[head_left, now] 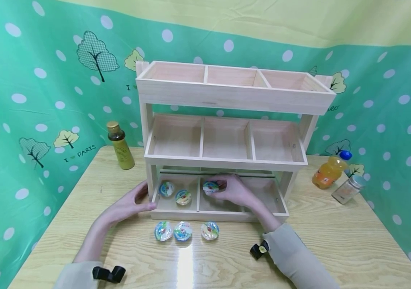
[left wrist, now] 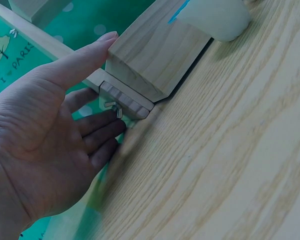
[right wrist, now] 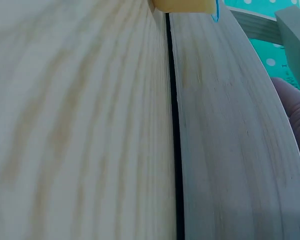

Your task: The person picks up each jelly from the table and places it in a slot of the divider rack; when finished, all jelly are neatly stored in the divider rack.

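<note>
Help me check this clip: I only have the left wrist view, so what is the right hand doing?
Observer: In the head view, the right hand holds a small lidded cup at the middle compartment of the bottom tier.
Operator: Are there other cups in that tier?
Observer: Yes, two cups sit in its left compartment.
Operator: My view catches only part of the tabletop. How many cups are there?
Observer: Three cups sit in a row on the table, in front of that tier.
</note>
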`<state>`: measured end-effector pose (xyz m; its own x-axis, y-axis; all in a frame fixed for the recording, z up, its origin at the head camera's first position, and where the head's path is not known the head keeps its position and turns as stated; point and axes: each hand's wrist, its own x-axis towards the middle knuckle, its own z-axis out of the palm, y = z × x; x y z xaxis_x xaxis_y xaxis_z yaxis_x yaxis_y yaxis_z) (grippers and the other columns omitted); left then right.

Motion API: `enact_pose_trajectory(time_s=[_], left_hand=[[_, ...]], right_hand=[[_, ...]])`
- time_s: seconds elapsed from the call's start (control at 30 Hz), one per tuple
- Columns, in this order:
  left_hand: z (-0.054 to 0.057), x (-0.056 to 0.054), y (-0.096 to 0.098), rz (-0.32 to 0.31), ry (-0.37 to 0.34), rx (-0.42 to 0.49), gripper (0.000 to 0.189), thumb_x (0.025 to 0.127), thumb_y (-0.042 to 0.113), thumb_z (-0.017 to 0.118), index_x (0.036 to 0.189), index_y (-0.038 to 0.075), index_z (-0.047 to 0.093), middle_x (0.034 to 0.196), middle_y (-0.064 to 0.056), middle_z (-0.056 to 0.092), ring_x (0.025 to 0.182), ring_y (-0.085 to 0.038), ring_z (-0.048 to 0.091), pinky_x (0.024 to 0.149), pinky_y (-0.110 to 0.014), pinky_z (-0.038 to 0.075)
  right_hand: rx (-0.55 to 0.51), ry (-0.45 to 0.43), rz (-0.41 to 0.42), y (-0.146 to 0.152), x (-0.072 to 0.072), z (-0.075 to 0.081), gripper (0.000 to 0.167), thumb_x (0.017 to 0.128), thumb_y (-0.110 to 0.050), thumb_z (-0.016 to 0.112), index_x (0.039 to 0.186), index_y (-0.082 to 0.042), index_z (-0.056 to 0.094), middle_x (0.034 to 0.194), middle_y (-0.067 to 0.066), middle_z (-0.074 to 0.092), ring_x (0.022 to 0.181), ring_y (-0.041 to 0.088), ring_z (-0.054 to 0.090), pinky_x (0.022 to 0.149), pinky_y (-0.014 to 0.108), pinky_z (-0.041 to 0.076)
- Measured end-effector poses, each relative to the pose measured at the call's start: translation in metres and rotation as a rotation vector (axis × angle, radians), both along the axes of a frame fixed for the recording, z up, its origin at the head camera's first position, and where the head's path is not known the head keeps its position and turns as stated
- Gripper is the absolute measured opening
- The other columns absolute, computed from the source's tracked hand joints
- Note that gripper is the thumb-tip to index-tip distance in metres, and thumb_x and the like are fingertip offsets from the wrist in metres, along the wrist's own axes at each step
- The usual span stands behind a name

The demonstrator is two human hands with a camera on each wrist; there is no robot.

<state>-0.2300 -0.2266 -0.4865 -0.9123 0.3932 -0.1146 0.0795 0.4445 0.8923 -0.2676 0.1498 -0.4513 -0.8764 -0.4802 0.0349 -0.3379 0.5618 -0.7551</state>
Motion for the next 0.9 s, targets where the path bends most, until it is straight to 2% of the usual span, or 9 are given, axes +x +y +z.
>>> enact_pose_trajectory(time_s=[0.37, 0.63, 0.9], left_hand=[[0.0024, -0.0007, -0.0001, 0.005, 0.005, -0.017, 0.100, 0.093, 0.031, 0.075, 0.167, 0.011, 0.010, 0.171, -0.025, 0.017, 0.157, -0.050, 0.017, 0.125, -0.069, 0.017], [0.0026, 0.0005, -0.0004, 0.001, 0.009, -0.021, 0.100, 0.093, 0.031, 0.075, 0.166, 0.011, 0.011, 0.171, -0.025, 0.017, 0.157, -0.051, 0.016, 0.125, -0.070, 0.017], [0.0021, 0.0010, -0.0001, 0.000, 0.000, -0.021, 0.100, 0.093, 0.031, 0.076, 0.166, 0.011, 0.011, 0.171, -0.026, 0.016, 0.157, -0.051, 0.016, 0.125, -0.070, 0.017]], right_hand=[[0.003, -0.008, 0.031, -0.0005, -0.0044, -0.0015, 0.052, 0.084, -0.023, 0.084, 0.134, -0.016, 0.069, 0.119, 0.006, 0.076, 0.102, 0.018, 0.071, 0.090, 0.032, 0.061], [0.050, -0.018, 0.042, -0.0029, -0.0072, -0.0070, 0.057, 0.083, -0.016, 0.083, 0.137, -0.012, 0.067, 0.125, 0.011, 0.075, 0.104, 0.022, 0.071, 0.084, 0.026, 0.061], [0.095, 0.009, 0.044, -0.0068, -0.0065, -0.0066, 0.053, 0.083, -0.017, 0.085, 0.133, -0.009, 0.069, 0.123, 0.013, 0.075, 0.104, 0.024, 0.073, 0.089, 0.032, 0.062]])
